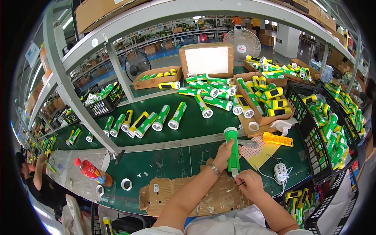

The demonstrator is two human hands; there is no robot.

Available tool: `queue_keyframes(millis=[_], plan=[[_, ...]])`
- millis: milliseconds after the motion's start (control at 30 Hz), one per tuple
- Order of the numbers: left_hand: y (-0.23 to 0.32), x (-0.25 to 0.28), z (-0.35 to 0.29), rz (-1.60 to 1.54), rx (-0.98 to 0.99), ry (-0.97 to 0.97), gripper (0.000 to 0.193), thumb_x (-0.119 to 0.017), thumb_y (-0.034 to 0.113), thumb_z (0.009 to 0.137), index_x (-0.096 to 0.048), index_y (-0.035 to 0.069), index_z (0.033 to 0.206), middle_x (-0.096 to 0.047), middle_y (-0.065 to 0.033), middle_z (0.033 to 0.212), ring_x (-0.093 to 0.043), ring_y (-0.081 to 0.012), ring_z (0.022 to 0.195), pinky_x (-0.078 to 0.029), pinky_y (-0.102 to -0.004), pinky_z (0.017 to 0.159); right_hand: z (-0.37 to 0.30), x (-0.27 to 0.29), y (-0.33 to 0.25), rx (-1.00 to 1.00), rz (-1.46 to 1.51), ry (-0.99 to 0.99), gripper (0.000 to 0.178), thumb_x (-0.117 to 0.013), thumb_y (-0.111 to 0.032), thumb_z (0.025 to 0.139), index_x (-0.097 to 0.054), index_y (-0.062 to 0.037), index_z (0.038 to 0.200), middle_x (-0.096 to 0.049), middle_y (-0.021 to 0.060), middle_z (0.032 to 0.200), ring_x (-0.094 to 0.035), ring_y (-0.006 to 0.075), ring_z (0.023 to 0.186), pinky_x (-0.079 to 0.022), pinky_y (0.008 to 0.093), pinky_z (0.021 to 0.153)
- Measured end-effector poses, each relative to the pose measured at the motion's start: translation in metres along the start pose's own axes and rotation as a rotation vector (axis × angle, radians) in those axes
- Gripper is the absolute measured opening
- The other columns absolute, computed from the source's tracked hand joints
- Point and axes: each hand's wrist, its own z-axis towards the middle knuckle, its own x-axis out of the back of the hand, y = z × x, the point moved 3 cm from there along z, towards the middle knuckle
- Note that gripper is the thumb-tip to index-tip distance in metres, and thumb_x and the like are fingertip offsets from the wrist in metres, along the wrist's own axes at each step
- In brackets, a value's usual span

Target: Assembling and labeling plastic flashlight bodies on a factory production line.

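Note:
My left hand (pixel 223 156) is wrapped round a green flashlight (pixel 234 153), held upright with its white head at the top. At its lower end a small pale piece (pixel 235 172) shows, close to the fingertips of my right hand (pixel 251 185). Those fingers are pinched together, and a thin dark bit pokes out by them; what they grip is too small to name. Beneath both hands lies a worn cardboard sheet (pixel 168 196). Beside the flashlight are a sheet of small labels (pixel 254 149) and a yellow plastic casing (pixel 278 139).
Several green-and-yellow flashlights (pixel 158 118) lie on the green bench. Black crates (pixel 318 176) and a cardboard box (pixel 256 113), both filled with flashlights, stand right. A red-capped bottle (pixel 92 172) and tape rolls (pixel 126 184) sit left; a white corded device (pixel 280 172) lies right.

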Motion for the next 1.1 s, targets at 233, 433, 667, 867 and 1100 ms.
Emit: queue_keyframes(millis=[233,433,667,867,1100], plan=[[0.004,-0.01,-0.006,0.005,-0.079,-0.026,0.037,-0.049,0.035,0.09,-0.046,0.002,0.106,-0.058,-0.0119,0.093,-0.058,-0.0176,0.071,-0.052,-0.0341,0.059,-0.001,-0.005,0.021,-0.514,0.266,0.172,0.021,-0.068,-0.004,0.073,-0.05,-0.0049,0.086,-0.053,0.0028,0.07,-0.047,0.0105,0.054,-0.037,0.0219,0.047],[0.013,-0.042,-0.031,0.052,-0.19,-0.231,0.038,-0.044,0.034,0.093,-0.041,0.006,0.119,-0.056,-0.0106,0.105,-0.055,-0.0148,0.09,-0.047,-0.0293,0.076,-0.013,-0.018,0.057,-1.221,0.864,-0.186,0.043,-0.043,-0.047,0.089,-0.048,-0.0061,0.101,-0.054,0.0047,0.077,-0.037,0.007,0.043,-0.026,0.0191,0.038],[0.029,-0.04,-0.021,0.225,-0.14,-0.447,0.051,-0.036,0.044,0.093,-0.036,0.008,0.129,-0.048,-0.0073,0.122,-0.045,-0.0152,0.111,-0.035,-0.0354,0.093,0.003,0.035,0.047,-1.106,1.268,0.169,0.049,-0.046,-0.051,0.085,-0.049,-0.0068,0.106,-0.056,0.008,0.076,-0.035,0.0057,0.041,-0.025,0.0179,0.035],[0.093,0.054,0.079,1.093,-0.526,0.583,0.065,-0.059,0.043,0.078,-0.041,0.003,0.126,-0.051,-0.0166,0.114,-0.049,-0.031,0.104,-0.04,-0.0397,0.088,-0.014,0.121,0.1,-1.058,0.564,0.493,0.038,-0.052,-0.044,0.083,-0.051,-0.0075,0.093,-0.049,0.0008,0.058,-0.035,0.0046,0.035,-0.021,0.0184,0.03],[0.118,0.094,0.133,1.172,-0.059,0.975,0.08,-0.059,0.065,0.064,-0.052,0.004,0.115,-0.045,-0.017,0.12,-0.041,-0.0315,0.113,-0.034,-0.0465,0.09,-0.051,0.227,0.148,-0.955,0.888,1.108,0.035,-0.053,-0.042,0.087,-0.051,-0.0086,0.095,-0.056,0.0039,0.07,-0.035,0.007,0.037,-0.023,0.0184,0.03]])
